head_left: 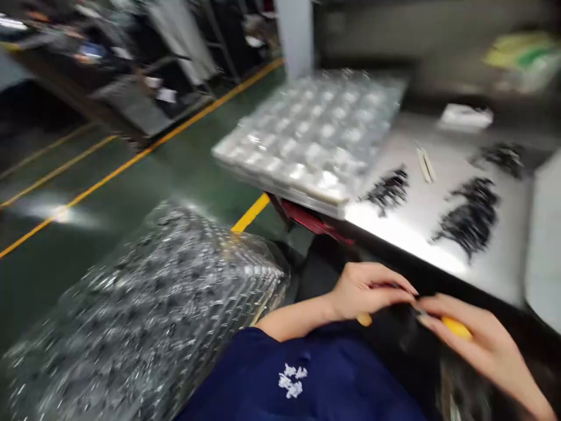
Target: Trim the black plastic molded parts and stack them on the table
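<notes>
My left hand [366,292] is closed in a pinch on a small dark piece [394,286] in front of my body. Its fingertips meet those of my right hand [477,330], which is closed too; blur hides what lies between its fingers. A yellow patch [457,328] shows among the right fingers, and another yellow tip [364,319] below the left hand; I cannot make out their kind. On the table beyond lie a pile of thin black parts [471,216], a smaller black pile [389,188] and pale tweezers [425,165].
A stack of clear plastic trays [302,137] overhangs the table's left side. More clear trays in plastic wrap [153,316] stand at my left. Farther back on the table [394,234] are a white box [466,117] and another black pile [504,156]. A white panel [546,240] borders the right.
</notes>
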A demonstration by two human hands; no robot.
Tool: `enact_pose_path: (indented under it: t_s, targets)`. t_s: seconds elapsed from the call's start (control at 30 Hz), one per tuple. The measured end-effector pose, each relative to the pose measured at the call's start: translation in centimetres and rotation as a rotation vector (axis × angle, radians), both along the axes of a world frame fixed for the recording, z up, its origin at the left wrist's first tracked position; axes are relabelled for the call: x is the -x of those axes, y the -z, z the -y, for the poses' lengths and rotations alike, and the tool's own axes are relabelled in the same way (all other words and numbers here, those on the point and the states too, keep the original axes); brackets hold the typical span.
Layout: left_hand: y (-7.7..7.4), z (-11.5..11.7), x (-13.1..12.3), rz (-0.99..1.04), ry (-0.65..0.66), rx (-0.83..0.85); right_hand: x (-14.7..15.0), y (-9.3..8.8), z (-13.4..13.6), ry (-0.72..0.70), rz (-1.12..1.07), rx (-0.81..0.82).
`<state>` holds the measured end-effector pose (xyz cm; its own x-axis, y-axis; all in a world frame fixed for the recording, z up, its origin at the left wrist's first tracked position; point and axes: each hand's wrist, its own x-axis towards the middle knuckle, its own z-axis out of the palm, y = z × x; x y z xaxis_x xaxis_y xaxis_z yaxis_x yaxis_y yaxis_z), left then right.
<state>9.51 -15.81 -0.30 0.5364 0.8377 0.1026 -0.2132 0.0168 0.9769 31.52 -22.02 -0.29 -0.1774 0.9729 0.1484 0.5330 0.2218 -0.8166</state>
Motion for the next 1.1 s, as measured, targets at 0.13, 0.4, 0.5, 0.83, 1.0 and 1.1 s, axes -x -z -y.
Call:
enact_pose_path:
  t_s: [0.13,0.4,0.5,0.83,1.0,1.1]
  targets:
    - [1.7,-0.2,-0.1,-0.187,-0.26,-0.141,0.6,2.6,0.3,0.198,-0.38,0.088]
    - [4.5,0.4,-1.0,-0.291,-0.262,-0.342,2.2,6.4,1.9,0.475,-0.631,-0.049]
    - [4.5,0.5,-1.5,-0.332,-0.253,-0.371,3.4,5.6,2.7,0.519,-0.459,-0.18]
    - [4.3,0.1,-2.0,-0.361,-0.224,-0.613,2.2,6.1,1.8,0.51,-0.056,-0.368]
    - [3.8,0.1,-1.8,-0.378,-0.21,-0.75,2.6,5.9,2.0,0.381,-0.099,-0.346]
    - [3.6,0.1,-1.8,-0.347,-0.212,-0.828,2.2,6.1,1.9,0.491,-0.093,-0.272]
